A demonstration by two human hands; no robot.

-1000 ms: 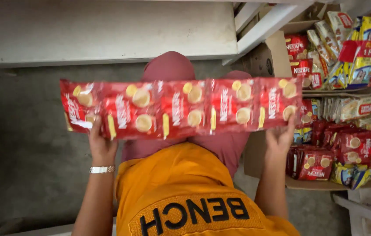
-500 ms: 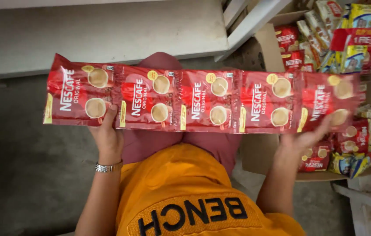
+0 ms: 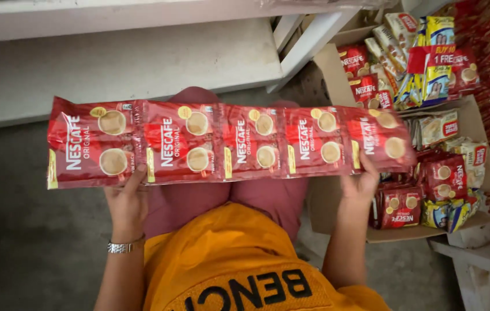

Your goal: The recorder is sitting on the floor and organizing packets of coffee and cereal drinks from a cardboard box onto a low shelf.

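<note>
- While held flat across the lap, a strip of red sachets (image 3: pixel 227 144) spans the view, five joined packs wide, each printed with pale cups.
- Left hand (image 3: pixel 125 204): under the strip's left part, thumb pressed on the front of the lower edge, so it pinches the strip; a silver wristband (image 3: pixel 125 246) sits on the wrist.
- Right hand (image 3: pixel 362 183): beneath the strip's right end, thumb on the front edge, gripping it likewise.
- Cardboard box (image 3: pixel 398 233): to the right, on the floor, packed with more red, yellow and blue sachets.
- White shelf (image 3: pixel 141 57): beyond the strip, above the grey floor (image 3: pixel 20 242).
</note>
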